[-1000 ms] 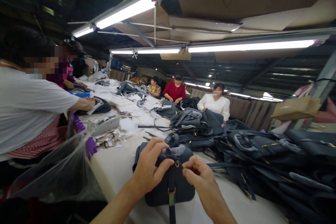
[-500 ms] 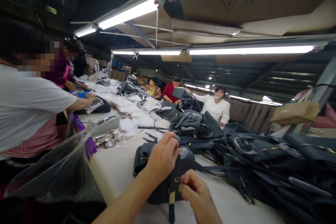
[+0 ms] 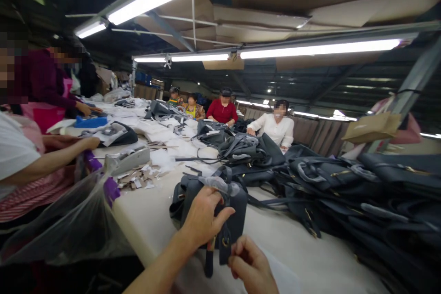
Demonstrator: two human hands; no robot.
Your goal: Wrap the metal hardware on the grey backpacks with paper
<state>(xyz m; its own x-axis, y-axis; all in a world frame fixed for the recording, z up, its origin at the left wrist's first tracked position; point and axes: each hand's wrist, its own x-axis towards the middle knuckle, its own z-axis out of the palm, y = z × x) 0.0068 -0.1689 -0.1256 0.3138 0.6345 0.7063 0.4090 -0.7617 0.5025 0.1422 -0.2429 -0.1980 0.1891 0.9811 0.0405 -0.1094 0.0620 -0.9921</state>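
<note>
A dark bag stands on the pale table in front of me, its handle wrapped in clear film. My left hand rests over the front of the bag, thumb spread away from the fingers, some fingertips hidden behind the hand. Below it hangs a dark strap with a gold ring fitting. My right hand is at the strap's lower right edge, thumb and fingers pinched on it. Another strap end hangs just to the left.
Dark bags are heaped along the right. Scraps lie at the left table edge, above a clear plastic bag. Co-workers stand at the left and sit across the table; one person's hands hold a dark piece at the left.
The view has shifted. My left hand has lowered from the bag's top, its thumb now apart. The strap hangs further from the other strap end. The left co-worker's arms have drawn back.
</note>
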